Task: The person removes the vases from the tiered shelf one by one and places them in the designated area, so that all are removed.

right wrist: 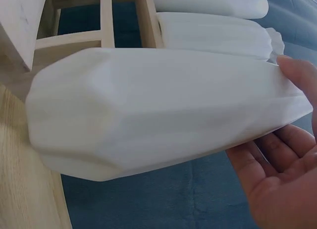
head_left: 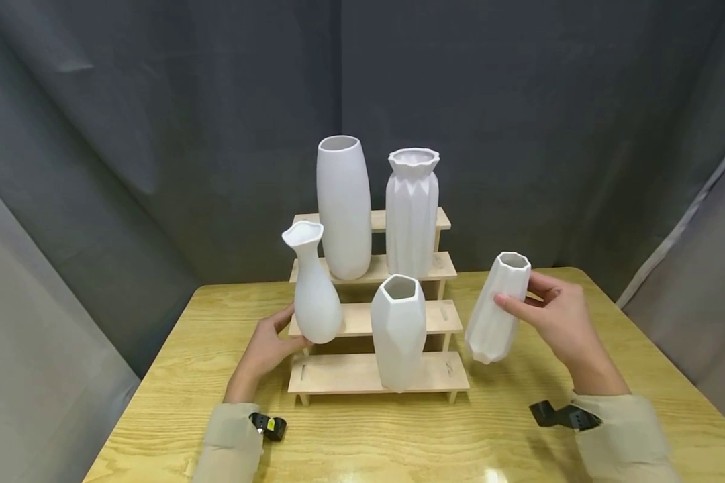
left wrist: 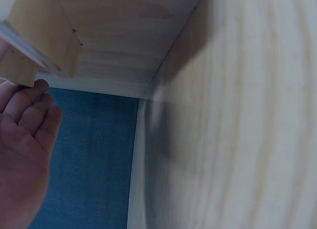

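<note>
My right hand [head_left: 558, 312] grips a white ribbed vase [head_left: 501, 312] near its narrow mouth, thumb in front and fingers behind. The vase tilts, held off to the right of a stepped wooden stand [head_left: 338, 372]. In the right wrist view the vase's broad faceted base [right wrist: 74, 110] points left, toward the stand. My left hand [head_left: 272, 345] is at the stand's left end, by the foot of a white vase with a flared mouth [head_left: 317, 302]. Seen from the left wrist, its fingers [left wrist: 32, 110] curl against the stand's wood [left wrist: 64, 36]; the thumb is mostly hidden there.
A tall smooth vase [head_left: 344, 208] and a pleated vase [head_left: 412, 215] stand on an upper step. On the lowest step is a faceted vase [head_left: 399, 335]. The stand rests on a wood-grain table [head_left: 399, 443], with dark curtains [head_left: 519, 121] behind.
</note>
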The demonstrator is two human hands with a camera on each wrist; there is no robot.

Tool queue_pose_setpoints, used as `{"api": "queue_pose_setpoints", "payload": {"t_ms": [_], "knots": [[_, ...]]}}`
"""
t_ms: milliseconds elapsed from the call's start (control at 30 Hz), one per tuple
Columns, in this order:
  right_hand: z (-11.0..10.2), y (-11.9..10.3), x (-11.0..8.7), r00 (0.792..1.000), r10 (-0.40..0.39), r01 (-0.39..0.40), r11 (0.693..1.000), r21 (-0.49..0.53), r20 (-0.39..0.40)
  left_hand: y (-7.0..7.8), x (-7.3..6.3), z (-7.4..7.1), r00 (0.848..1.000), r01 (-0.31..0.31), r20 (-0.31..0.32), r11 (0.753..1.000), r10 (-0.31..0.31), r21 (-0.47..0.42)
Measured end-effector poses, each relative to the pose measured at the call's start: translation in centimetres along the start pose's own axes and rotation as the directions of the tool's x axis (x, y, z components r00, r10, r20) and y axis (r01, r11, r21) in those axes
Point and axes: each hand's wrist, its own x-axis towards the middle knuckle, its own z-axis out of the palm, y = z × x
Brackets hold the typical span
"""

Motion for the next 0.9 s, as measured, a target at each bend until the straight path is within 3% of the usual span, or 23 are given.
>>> {"api": "queue_pose_setpoints", "payload": {"t_ms": [233,433,733,900], "knots": [[0.3,0.7,1.2,0.998,0.06,-0.061,0.997,-0.037,-0.008,-0.2,0.0,0.0,1.0,-0.029,0.002,0.999,0.029,0.017],[1.0,1.6,2.4,0.999,0.031,-0.031,0.999,0.021,-0.033,-0.2,0.1,0.1,1.0,-0.029,-0.007,0.999,0.029,0.028],[1.8,2.2,3.8,0.999,0.027,-0.026,0.999,0.029,-0.045,-0.1,0.1,0.0,1.0,-0.019,0.007,1.0,0.019,0.011],[2.1,2.5,4.5,0.998,0.035,-0.033,0.999,0.044,-0.044,0.7,-0.2,0.0,1.0,0.003,0.016,1.0,-0.004,0.015]]}}
